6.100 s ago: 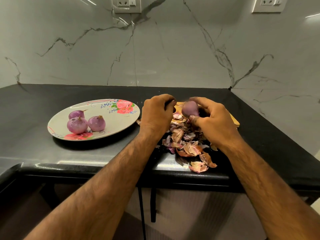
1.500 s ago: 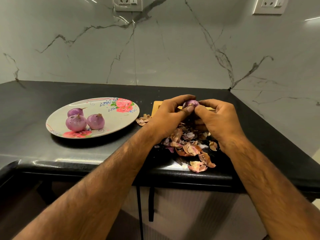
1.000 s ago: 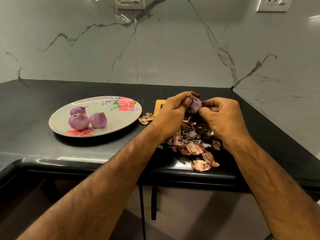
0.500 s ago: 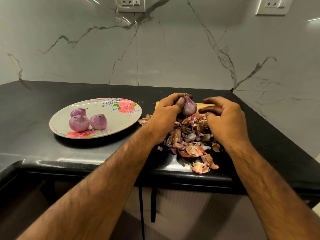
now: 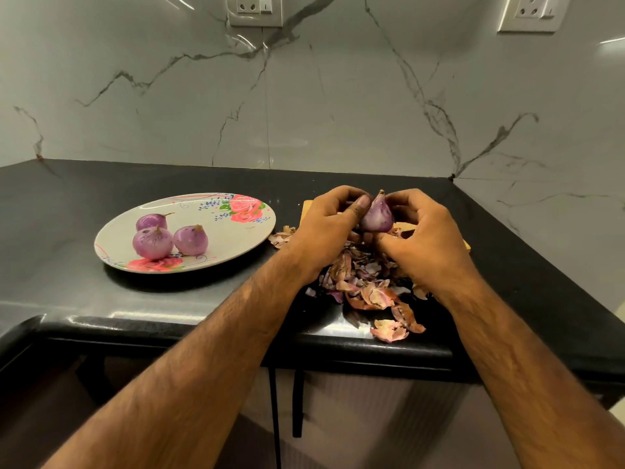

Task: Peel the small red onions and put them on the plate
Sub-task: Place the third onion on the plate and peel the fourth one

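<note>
Three small peeled purple onions (image 5: pixel 153 243) sit close together on the left half of a round cream plate (image 5: pixel 236 243) printed with pink roses, which lies on the black stone surface (image 5: pixel 67 204). A fourth small purple-red onion (image 5: pixel 377 214) is held up above the surface to the right of the plate, its pointed tip upward. The left hand (image 5: pixel 326 228) grips it from the left, thumb pressed against its upper side. The right hand (image 5: pixel 426 238) curls round it from the right, fingers bent over the top and thumb under the base. Below and between the hands lies a loose heap of dry brown and purple onion skins (image 5: pixel 367 287), spreading to the front edge of the surface. A pale wooden board (image 5: pixel 306 206) shows partly from behind the hands. White marble wall panels (image 5: pixel 304 96) with grey veins rise behind, carrying two white sockets (image 5: pixel 254 10).
</note>
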